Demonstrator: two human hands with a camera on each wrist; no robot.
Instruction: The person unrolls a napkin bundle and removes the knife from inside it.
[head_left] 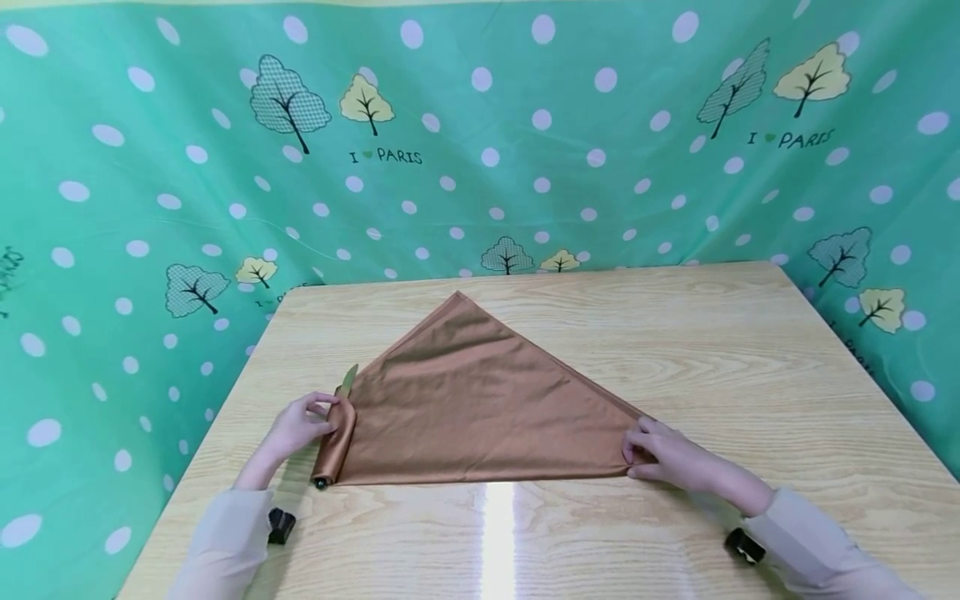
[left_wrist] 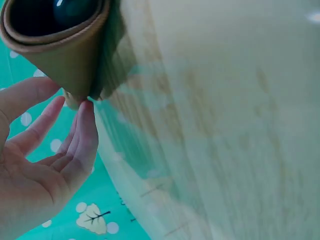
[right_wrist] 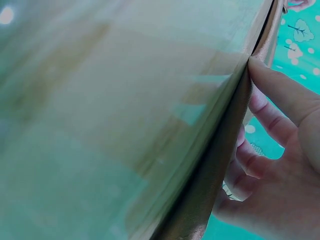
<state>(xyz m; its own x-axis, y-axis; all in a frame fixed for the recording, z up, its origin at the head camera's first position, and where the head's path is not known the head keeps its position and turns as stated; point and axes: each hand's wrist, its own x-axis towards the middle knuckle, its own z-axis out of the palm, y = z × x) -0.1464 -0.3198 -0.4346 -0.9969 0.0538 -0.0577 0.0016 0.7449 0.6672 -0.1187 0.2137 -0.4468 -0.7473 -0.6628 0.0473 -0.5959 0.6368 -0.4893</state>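
Note:
A brown satin cloth [head_left: 480,400] lies folded into a triangle on the table, its peak pointing away. Its left end is wound into a roll [head_left: 335,446] around a dark green object [left_wrist: 75,11], whose rounded, shiny end shows inside the roll. Out of the roll's far end sticks a flat, pointed olive-green tip [head_left: 348,379]. My left hand [head_left: 298,425] holds the roll near that far end, thumb and fingertips against it. At the cloth's right corner, my right hand [head_left: 667,454] pinches the near edge, the other fingers bent over the fabric.
The light wood table [head_left: 697,342] reaches back to a green dotted curtain [head_left: 525,200] with printed trees. A bright strip of glare [head_left: 498,533] crosses the near tabletop. Small black devices [head_left: 281,526] sit at both wrists.

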